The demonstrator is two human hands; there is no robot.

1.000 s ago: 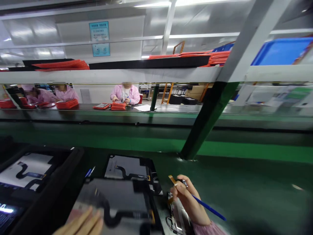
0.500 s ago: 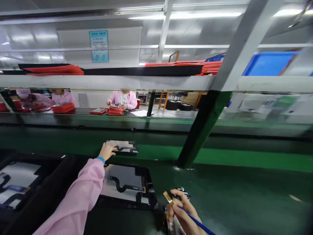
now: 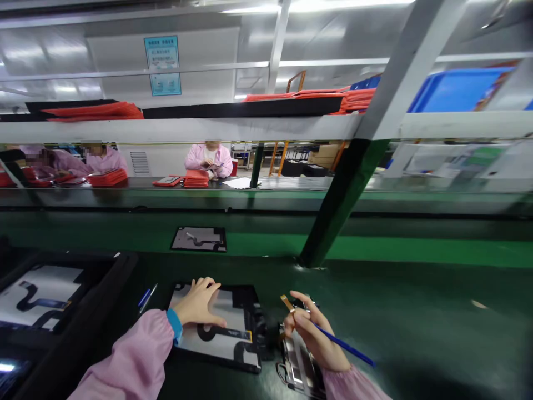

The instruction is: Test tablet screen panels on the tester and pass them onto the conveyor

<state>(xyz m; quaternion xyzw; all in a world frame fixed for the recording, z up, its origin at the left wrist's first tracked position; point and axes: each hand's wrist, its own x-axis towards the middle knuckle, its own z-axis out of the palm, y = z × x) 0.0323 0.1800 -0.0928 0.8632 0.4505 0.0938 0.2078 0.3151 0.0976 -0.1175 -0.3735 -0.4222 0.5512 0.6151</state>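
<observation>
A tablet back panel (image 3: 220, 333) lies flat on the green bench (image 3: 416, 328), the left hand (image 3: 200, 303) resting palm-down on it with fingers spread loosely, gripping nothing. Just beside it, the right hand (image 3: 312, 333) has its fingers pinched on a blue-handled brush (image 3: 341, 345), above a small metal part (image 3: 297, 369). A second panel (image 3: 200, 239) lies farther back.

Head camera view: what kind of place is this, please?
Most likely an electronics assembly line in a factory. A green conveyor belt carries an opened panel, co-workers in pink coats sit at a parallel bench, and red trays are stacked on the overhead shelf.
</observation>
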